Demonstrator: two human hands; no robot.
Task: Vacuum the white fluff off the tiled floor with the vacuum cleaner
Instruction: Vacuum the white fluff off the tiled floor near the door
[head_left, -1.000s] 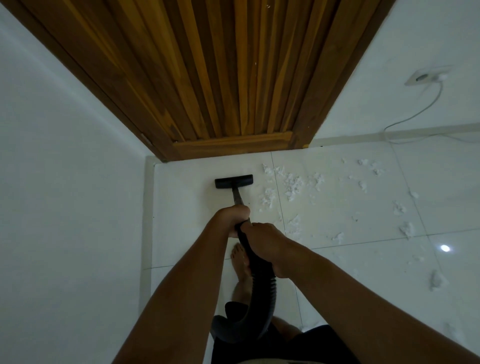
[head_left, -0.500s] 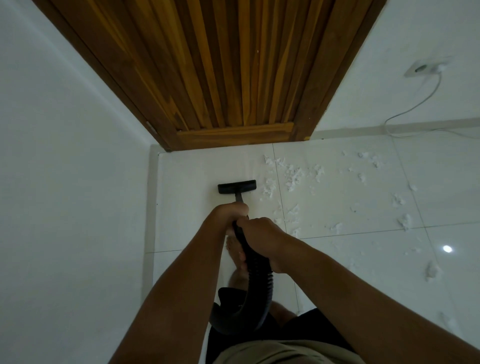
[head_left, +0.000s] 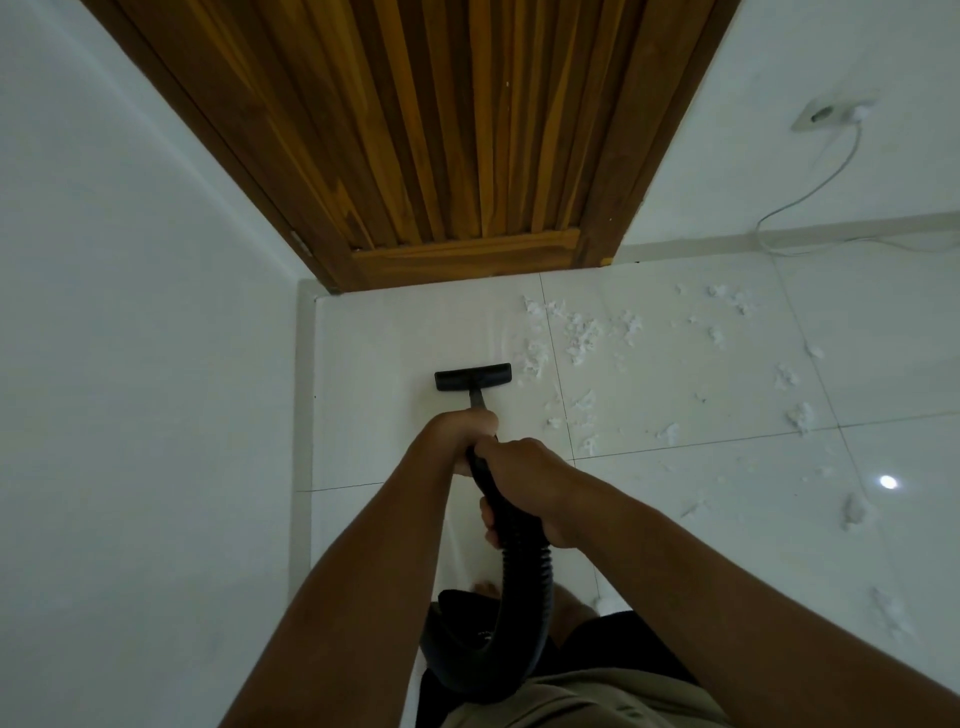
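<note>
A black vacuum floor nozzle (head_left: 472, 376) lies flat on the white tiled floor (head_left: 395, 338), a little in front of the wooden door. Its thin wand runs back into my left hand (head_left: 464, 427), which grips it. Just behind, my right hand (head_left: 529, 480) holds the black ribbed hose (head_left: 524, 587), which loops down to the dark vacuum body (head_left: 457, 634) near my legs. White fluff (head_left: 582, 335) lies scattered right of the nozzle, the nearest tufts beside its right end.
A white wall (head_left: 145, 389) closes the left side. The wooden door (head_left: 441, 130) stands ahead. On the right wall a socket (head_left: 826, 114) feeds a white cable (head_left: 810, 187) that runs along the skirting. More fluff clumps (head_left: 802, 415) lie far right. My bare foot (head_left: 571, 608) is below.
The nozzle has been drawn back from the door towards me, and my hands came back with it. The view has tilted slightly downward.
</note>
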